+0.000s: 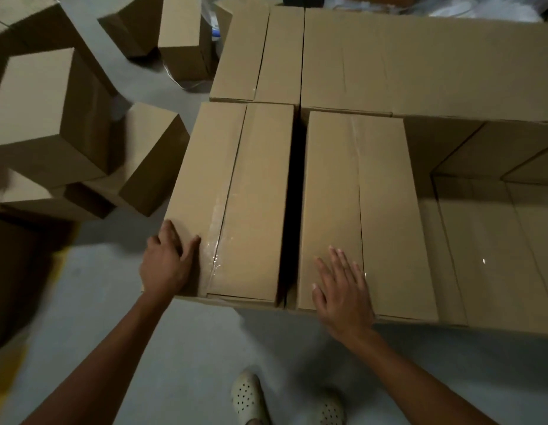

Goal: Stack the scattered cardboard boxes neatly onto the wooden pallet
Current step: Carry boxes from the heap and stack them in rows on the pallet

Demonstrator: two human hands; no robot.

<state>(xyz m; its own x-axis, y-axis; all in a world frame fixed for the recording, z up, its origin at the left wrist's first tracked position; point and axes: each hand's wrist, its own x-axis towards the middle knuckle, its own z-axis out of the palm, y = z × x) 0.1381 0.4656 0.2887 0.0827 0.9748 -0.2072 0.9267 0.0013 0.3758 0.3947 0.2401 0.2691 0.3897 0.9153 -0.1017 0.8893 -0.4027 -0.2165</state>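
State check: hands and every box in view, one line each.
left box: taped shut, top layer, dark gap to right box
right box: taped shut, top layer
back boxes: closed, side by side
loose boxes: tumbled on floor, unstacked
left hand: grips left box's near corner
right hand: flat on right box, fingers straight

Two forearms bare, uncovered right to frame edge. Left hand [167,265] and right hand [343,297] bare too. At 6 o'clock, feet in cream clogs [248,397]: rounded toes, soft moulded uppers, rows of small dark round vent holes.
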